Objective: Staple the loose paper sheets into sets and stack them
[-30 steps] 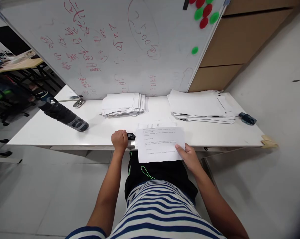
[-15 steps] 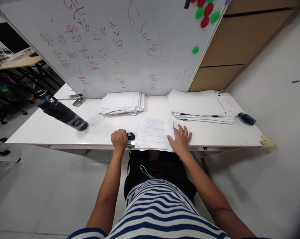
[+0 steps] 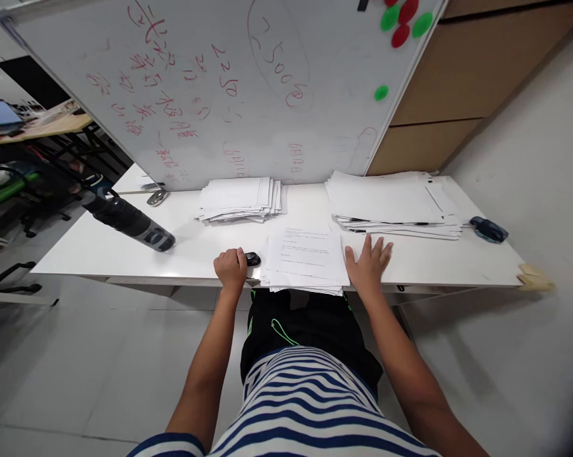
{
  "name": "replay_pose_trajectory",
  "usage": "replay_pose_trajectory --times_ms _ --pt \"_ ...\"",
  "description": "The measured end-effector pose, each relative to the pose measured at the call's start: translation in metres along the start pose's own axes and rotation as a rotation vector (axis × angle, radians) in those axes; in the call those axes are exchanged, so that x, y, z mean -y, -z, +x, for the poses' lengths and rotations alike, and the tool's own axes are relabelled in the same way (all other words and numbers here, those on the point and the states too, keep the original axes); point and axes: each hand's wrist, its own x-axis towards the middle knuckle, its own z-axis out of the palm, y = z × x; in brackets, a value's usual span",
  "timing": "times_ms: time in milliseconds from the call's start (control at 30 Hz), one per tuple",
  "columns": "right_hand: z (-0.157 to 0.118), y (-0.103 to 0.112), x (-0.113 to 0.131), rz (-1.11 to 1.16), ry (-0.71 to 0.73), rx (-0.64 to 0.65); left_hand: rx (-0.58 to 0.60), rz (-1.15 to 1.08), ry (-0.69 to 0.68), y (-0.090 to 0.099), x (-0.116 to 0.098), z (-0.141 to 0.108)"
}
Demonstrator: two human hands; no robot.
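Note:
Close to the table's front edge lies a stack of printed sheets [image 3: 308,257], its corners slightly uneven. My left hand [image 3: 231,268] is closed in a fist around what looks like a black stapler [image 3: 252,259]. Only the rounded front end shows, by the stack's left edge; the fist hides the rest. On the other side, my right hand [image 3: 369,263] rests with fingers spread on the white table [image 3: 181,266], its thumb by the right edge of the sheets. It grips nothing.
Two paper piles, a smaller left one [image 3: 238,198] and a larger right one [image 3: 386,200], lie before the whiteboard [image 3: 267,95]. A dark cylindrical device [image 3: 138,225] leans over the left side. A dark blue object [image 3: 488,229] sits far right, near the wall.
My right hand has slid slightly right from the stack's edge, off the top sheet, with fingers still spread. My left hand keeps its grip. The whole view has shifted a little.

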Motion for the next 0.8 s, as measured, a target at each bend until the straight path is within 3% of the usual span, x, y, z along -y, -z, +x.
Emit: replay_pose_trajectory --times_ms 167,333,500,600,700,800 --pt "-0.004 -0.004 -0.001 -0.008 0.035 -0.016 -0.030 -0.072 0.030 0.004 -0.002 0.002" --pt "-0.002 -0.002 0.002 0.053 0.016 -0.041 -0.017 -0.126 0.040 0.024 -0.011 0.008" --pt "0.003 -0.004 -0.001 0.190 -0.058 -0.092 0.019 -0.179 -0.027 0.037 -0.021 0.055" --pt "0.003 -0.006 -0.001 0.203 -0.060 -0.098 0.110 -0.205 -0.073 0.022 -0.028 0.105" --pt "0.003 -0.006 -0.001 0.199 -0.049 -0.102 0.246 -0.133 -0.007 -0.006 -0.037 0.152" --pt "0.003 -0.007 0.000 0.197 -0.060 -0.125 0.376 -0.037 0.023 -0.029 -0.040 0.181"
